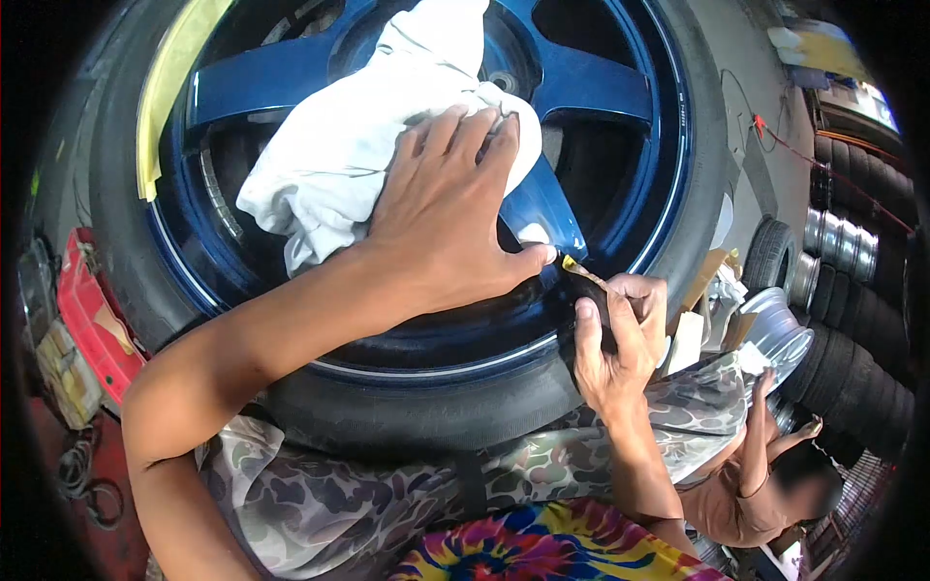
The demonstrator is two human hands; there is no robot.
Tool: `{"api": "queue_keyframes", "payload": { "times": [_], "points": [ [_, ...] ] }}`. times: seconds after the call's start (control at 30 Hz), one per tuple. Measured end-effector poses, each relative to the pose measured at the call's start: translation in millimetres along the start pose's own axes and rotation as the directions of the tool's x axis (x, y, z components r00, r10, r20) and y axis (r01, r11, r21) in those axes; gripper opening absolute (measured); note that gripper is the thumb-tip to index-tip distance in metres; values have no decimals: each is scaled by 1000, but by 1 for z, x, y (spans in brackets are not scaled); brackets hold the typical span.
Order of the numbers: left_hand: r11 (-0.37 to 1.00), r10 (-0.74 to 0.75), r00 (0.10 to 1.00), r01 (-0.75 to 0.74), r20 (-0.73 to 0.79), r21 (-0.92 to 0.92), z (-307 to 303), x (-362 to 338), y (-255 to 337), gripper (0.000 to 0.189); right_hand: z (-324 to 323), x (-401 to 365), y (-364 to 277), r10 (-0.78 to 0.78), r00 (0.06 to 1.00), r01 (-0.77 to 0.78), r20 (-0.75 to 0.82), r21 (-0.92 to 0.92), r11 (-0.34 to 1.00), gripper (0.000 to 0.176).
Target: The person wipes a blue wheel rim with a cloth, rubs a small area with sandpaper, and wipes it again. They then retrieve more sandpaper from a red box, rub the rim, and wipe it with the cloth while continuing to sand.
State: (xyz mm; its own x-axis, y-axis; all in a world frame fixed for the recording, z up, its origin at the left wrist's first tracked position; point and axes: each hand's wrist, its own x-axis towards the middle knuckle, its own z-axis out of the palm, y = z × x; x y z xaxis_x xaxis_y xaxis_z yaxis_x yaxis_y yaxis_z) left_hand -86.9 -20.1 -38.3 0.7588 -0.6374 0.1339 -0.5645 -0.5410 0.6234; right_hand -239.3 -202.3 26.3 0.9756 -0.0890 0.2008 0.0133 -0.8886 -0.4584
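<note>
A large tire point(417, 416) with a blue spoked wheel point(262, 79) fills the middle of the view. My left hand point(446, 208) lies spread over a crumpled white cloth point(334, 145) on the wheel, its thumb reaching to the lower spoke. Close to that thumb tip, my right hand point(625, 334) pinches a thin strip of tape point(586, 275) whose yellowish end touches the spoke's lower end. Yellow masking tape point(167, 102) runs along the wheel's rim at the upper left.
A red case point(97, 320) is at the left. Stacked tires point(852, 358) and silver wheels point(841, 242) line the right side. Another person point(727, 499) is low at the right. Another silver wheel point(777, 331) lies near that person's hand. Camouflage fabric point(368, 508) lies below the tire.
</note>
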Motion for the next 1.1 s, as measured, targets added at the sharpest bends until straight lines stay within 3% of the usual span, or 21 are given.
{"api": "queue_keyframes", "payload": {
  "times": [0.2, 0.3, 0.47, 0.63, 0.73, 1.1],
  "points": [
    [1000, 11, 1000, -11, -6, -10, -1, 4, -8, 98, 1, 4, -3, 59, 994, -59, 88, -3, 998, 37],
    [1000, 20, 1000, -20, -5, -13, -3, 5, -15, 94, 1, 3, -3, 49, 986, -43, 158, -41, 998, 53],
    [1000, 19, 1000, -19, 18, -15, -6, 8, -16, 96, 1, 8, -9, 71, 980, -60, 186, -64, 996, 41],
    [1000, 30, 999, -30, -30, -7, 1, 6, -7, 103, 6, 7, -5, 74, 997, -73, 17, -30, 997, 38],
    [1000, 10, 1000, -9, -30, 4, 3, 6, -7, 106, 6, 7, -1, 32, 999, -32, -5, -40, 999, 38],
    [999, -35, 998, 35, 56, -2, -1, 13, -11, 101, 6, 10, -3, 18, 999, -16, 30, -55, 998, 36]
  ]
}}
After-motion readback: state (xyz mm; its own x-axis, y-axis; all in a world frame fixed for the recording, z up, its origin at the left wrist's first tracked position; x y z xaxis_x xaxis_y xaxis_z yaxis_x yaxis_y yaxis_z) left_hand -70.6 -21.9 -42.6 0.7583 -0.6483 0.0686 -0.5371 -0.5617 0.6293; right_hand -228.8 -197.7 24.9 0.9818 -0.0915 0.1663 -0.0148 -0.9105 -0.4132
